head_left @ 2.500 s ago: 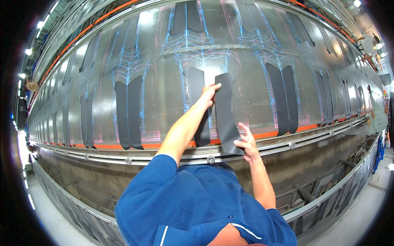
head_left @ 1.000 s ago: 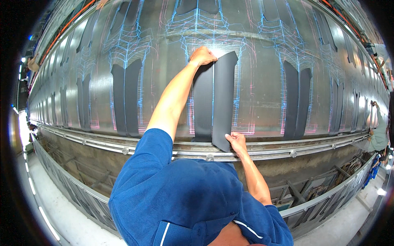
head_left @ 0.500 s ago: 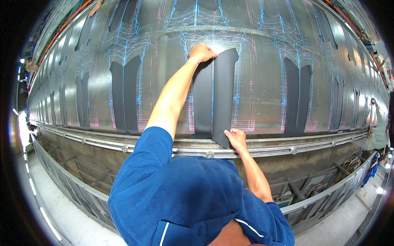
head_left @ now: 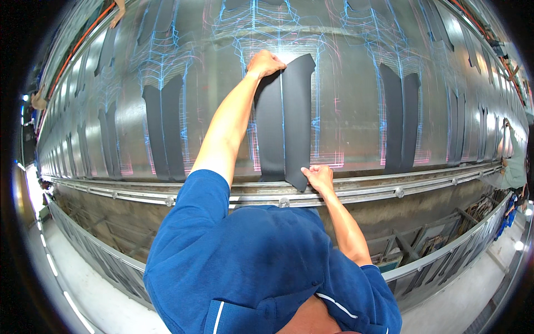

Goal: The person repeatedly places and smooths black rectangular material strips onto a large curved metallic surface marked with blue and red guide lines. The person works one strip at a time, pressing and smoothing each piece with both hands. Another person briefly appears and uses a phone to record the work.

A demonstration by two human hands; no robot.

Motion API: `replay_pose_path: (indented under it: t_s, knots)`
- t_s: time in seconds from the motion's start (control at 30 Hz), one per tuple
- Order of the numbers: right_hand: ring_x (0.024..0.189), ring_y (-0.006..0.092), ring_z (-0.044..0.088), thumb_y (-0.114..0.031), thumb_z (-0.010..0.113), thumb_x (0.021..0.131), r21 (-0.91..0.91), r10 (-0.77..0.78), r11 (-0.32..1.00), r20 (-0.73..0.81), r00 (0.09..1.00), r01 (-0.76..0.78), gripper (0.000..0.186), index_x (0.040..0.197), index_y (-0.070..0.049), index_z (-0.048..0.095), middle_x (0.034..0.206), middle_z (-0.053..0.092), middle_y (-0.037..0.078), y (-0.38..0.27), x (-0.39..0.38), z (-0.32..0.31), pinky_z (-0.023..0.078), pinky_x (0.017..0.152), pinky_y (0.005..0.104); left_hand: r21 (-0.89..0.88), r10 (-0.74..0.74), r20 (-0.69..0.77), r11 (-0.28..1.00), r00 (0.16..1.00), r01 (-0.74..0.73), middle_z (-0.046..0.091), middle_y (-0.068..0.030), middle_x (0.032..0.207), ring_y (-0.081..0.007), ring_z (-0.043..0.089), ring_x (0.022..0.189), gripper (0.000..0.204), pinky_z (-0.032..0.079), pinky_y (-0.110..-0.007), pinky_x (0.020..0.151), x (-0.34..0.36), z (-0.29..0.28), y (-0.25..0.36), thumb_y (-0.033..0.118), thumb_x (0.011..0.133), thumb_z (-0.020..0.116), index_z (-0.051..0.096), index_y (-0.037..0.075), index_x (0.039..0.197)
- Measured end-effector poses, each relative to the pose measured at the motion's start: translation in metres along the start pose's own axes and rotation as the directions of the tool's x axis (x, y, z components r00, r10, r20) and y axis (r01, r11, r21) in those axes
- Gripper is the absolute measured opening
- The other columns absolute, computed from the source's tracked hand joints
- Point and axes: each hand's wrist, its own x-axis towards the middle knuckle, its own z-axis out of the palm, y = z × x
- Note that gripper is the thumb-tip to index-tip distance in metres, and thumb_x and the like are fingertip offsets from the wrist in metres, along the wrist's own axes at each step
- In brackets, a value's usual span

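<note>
Two long dark grey cut fabric panels lie side by side on the metal table in front of me, a blue drawn line between them. My left hand (head_left: 265, 64) pinches the upper left corner of the right panel (head_left: 297, 117) and partly covers the top of the left panel (head_left: 269, 128). Near the table's front edge, my right hand (head_left: 319, 178) holds the right panel's lower edge between thumb and fingers. That panel's lower tip hangs over the metal rail (head_left: 356, 188). The left panel lies flat.
Blue and pink outlines cover the table (head_left: 350, 117). Further pairs of dark panels lie to the left (head_left: 163, 131) and right (head_left: 400, 122). Another person's hand (head_left: 117, 14) shows at the far left edge; a person in a green top (head_left: 514, 167) stands at far right.
Both hands keep their hold on the right panel, which now looks smoother and flatter along its length. The whole view has shifted slightly.
</note>
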Motion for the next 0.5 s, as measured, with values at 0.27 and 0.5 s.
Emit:
replay_pose_path:
  t_s: [0.27,0.5]
  knots:
    - [0.073,0.0261,0.076,-0.046,0.082,0.095,0.010,0.089,0.996,-0.006,0.996,-0.089,0.040,0.083,-0.008,0.083,0.072,0.077,0.011,-0.004,-0.011,-0.007,0.058,0.077,0.0434,0.023,0.006,-0.014,1.000,1.000,-0.005,0.084,-0.0093,0.094,-0.0221,0.079,0.090,0.034,0.061,-0.038,0.087,0.003,0.001,-0.002,0.042,0.075,0.091,0.089,0.013,0.094]
    - [0.060,0.0162,0.070,-0.043,0.084,0.094,0.031,0.097,0.995,0.002,0.995,-0.097,0.038,0.079,-0.008,0.084,0.063,0.074,0.006,-0.017,-0.012,-0.011,0.056,0.067,0.0390,0.026,-0.056,0.037,0.998,0.998,0.055,0.085,-0.0069,0.101,-0.0245,0.078,0.102,0.036,0.059,-0.040,0.094,0.004,-0.001,0.000,0.046,0.073,0.089,0.088,0.019,0.096]
